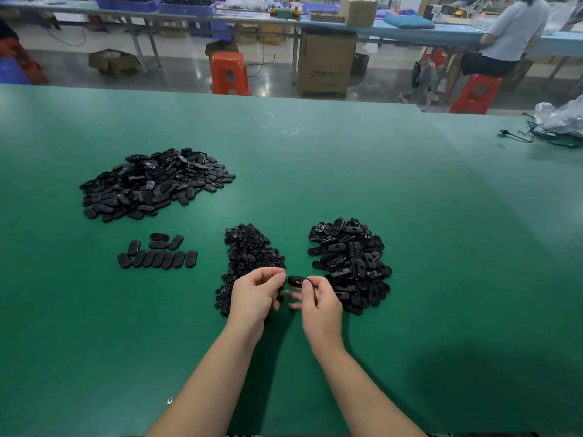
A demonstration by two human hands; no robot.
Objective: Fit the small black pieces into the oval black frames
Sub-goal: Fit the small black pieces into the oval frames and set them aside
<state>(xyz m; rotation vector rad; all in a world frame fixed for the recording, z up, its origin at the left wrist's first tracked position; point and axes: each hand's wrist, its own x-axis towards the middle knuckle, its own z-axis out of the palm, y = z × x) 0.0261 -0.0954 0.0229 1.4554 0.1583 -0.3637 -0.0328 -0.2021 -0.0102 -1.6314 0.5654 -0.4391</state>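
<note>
Right hand [318, 298] pinches an oval frame [296, 281], left hand [255, 294] apparently pinching a tiny piece, misalignment risks a drop.

This is a factory assembly floor. A wide bench [315, 152] covered in green matting carries 3 big heaps of identical black plastic parts: oval frames [350, 263], small pieces [249, 257] and a far heap [154, 181] of oval parts, with a short row of ovals [157, 258] laid out beside them. Behind it stand long blue-topped work tables [441, 34] with blue bins [186, 7] on them, cardboard cartons [326, 67] and orange plastic stools [228, 74] on a polished concrete floor. Another worker [508, 36] sits at the far table on 1 such stool.
</note>
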